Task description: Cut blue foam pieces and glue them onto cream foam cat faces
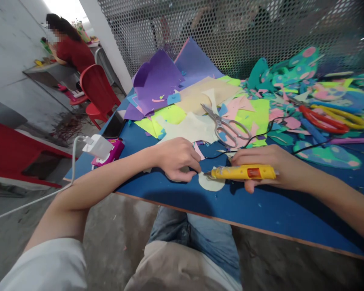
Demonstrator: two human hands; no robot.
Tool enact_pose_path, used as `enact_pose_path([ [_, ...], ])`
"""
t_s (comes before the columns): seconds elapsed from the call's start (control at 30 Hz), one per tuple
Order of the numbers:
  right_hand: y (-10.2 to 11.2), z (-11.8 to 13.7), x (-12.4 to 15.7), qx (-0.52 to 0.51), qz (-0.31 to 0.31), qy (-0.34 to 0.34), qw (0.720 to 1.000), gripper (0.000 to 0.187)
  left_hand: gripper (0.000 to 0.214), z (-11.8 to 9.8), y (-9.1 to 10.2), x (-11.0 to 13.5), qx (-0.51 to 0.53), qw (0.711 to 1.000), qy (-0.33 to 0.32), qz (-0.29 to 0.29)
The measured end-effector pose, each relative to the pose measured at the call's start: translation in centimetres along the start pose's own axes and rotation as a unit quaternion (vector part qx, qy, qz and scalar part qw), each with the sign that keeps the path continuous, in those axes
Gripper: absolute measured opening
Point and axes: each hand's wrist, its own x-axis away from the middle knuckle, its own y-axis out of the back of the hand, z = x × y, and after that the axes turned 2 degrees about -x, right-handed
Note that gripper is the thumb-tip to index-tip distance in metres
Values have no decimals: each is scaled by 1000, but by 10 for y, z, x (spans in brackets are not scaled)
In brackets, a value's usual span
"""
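My right hand (pixel 261 161) is wrapped round a yellow glue gun (pixel 236 172), its nozzle pointing left. Under the nozzle tip a round cream-white piece (pixel 211 184) lies flat on the blue table (pixel 170 196). My left hand (pixel 180 159) rests at the left of that piece, thumb and forefinger pinched close to its edge. What sits in the pinch, if anything, is too small or hidden to make out. Just beyond my hands, metal scissors (pixel 226 127) lie partly open on a pale cut sheet (pixel 188 127).
Purple sheets (pixel 157 83) and coloured scraps cover the table's back. Red-handled (pixel 321 119) and yellow-handled (pixel 339 115) tools lie at right. A black cord (pixel 269 125) runs past my right hand. A white charger (pixel 97 146) sits at left. A person (pixel 75 48) sits beyond a red chair (pixel 95 87).
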Motion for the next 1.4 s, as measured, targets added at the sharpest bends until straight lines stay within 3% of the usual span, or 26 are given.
enact_pose_path([
  [0.27, -9, 4, -5, -3, 1, -20, 1000, 48, 25, 1, -2, 1, 13, 1000, 6, -7],
  [0.5, -7, 7, -7, -13, 9, -14, 1000, 42, 28, 1, -2, 2, 4, 999, 21, 34],
  [1.03, 2, 9, -2, -42, 55, 6, 998, 46, 29, -1, -1, 1, 7, 999, 40, 36],
  [1.27, -3, 1, 0, -68, 34, -37, 996, 53, 27, -1, -2, 1, 12, 1000, 24, 15],
  [1.4, -6, 0, -2, -49, 18, -27, 998, 49, 26, -1, -2, 2, 12, 999, 29, 17],
])
